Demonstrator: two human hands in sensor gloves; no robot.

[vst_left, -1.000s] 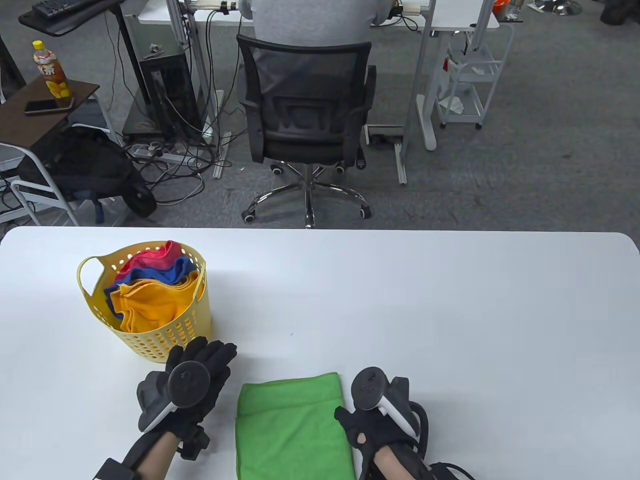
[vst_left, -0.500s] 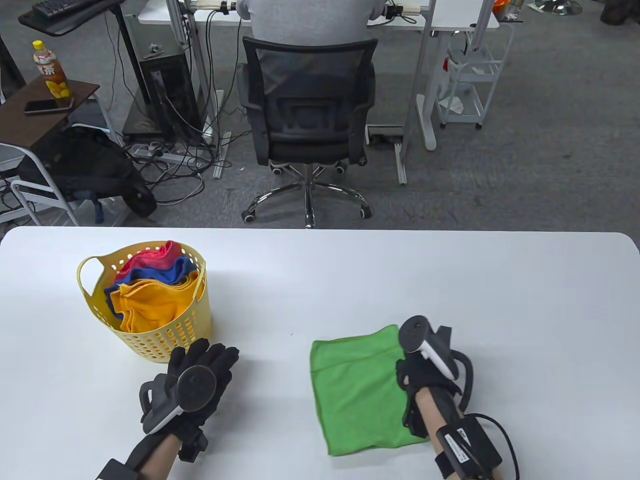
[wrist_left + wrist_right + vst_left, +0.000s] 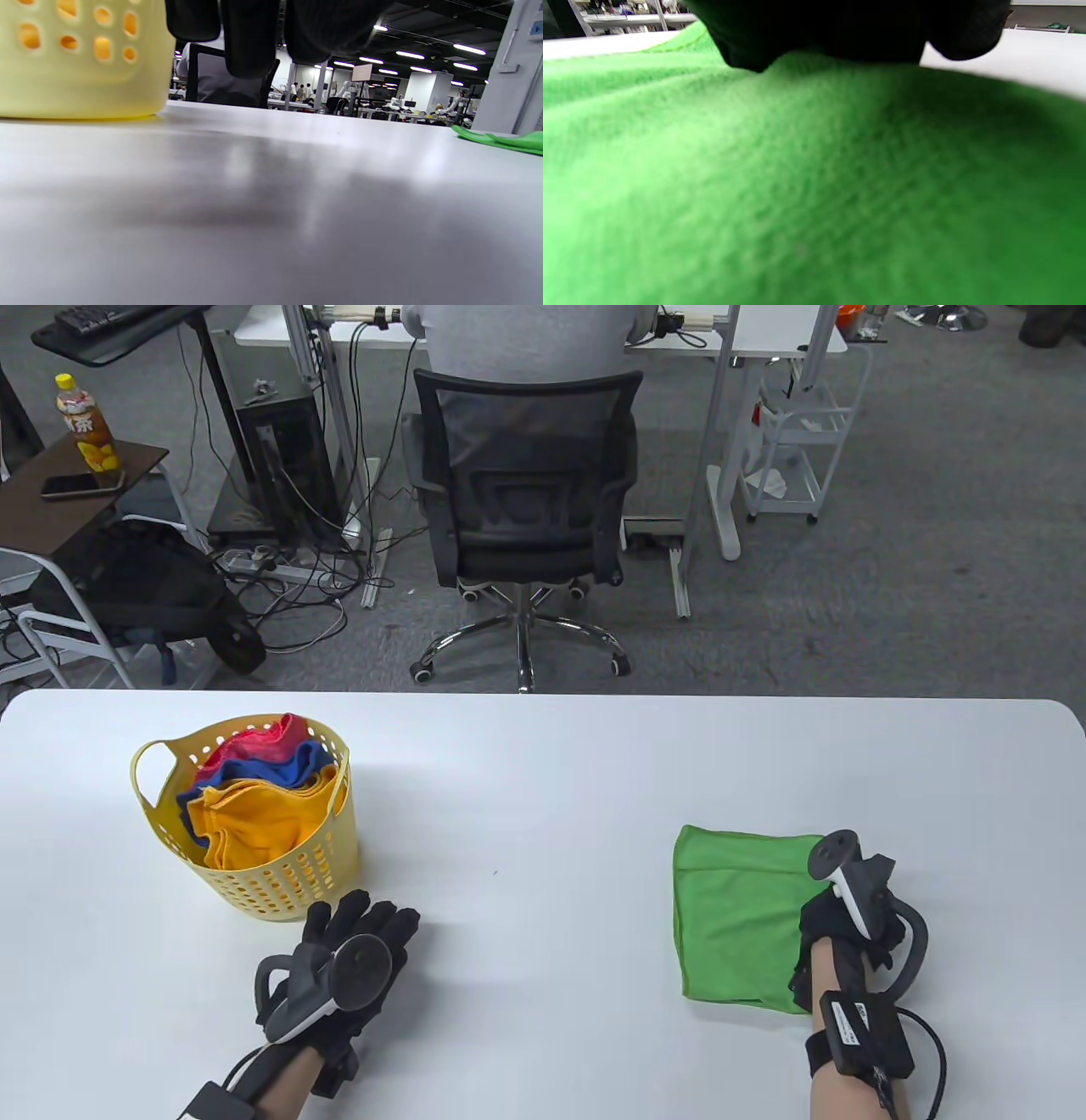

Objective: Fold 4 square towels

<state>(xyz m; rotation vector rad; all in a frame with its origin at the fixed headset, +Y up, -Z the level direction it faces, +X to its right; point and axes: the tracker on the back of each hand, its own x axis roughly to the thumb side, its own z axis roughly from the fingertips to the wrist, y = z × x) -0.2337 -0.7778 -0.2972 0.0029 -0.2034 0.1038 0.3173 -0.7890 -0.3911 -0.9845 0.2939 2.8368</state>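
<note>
A folded green towel (image 3: 736, 918) lies flat on the white table (image 3: 543, 780) at the right, seen far right in the left wrist view as green towel (image 3: 505, 140). My right hand (image 3: 830, 913) lies over its right edge and holds it; the tracker hides the fingers. In the right wrist view the dark fingers (image 3: 840, 29) rest on the green towel (image 3: 780, 178). My left hand (image 3: 366, 918) lies flat on the table, fingers (image 3: 250, 38) straight, just in front of the yellow basket (image 3: 161, 806), which holds orange (image 3: 254, 823), blue and red towels.
The basket (image 3: 80, 63) stands at the table's left. Beyond the far edge a person sits in a black office chair (image 3: 526, 475) at a desk. A side table with a bottle (image 3: 85, 432) and a phone stands at far left.
My right hand has carried the green towel from the front centre to the right side of the table, turning it slightly. The left hand has shifted a little to the right.
</note>
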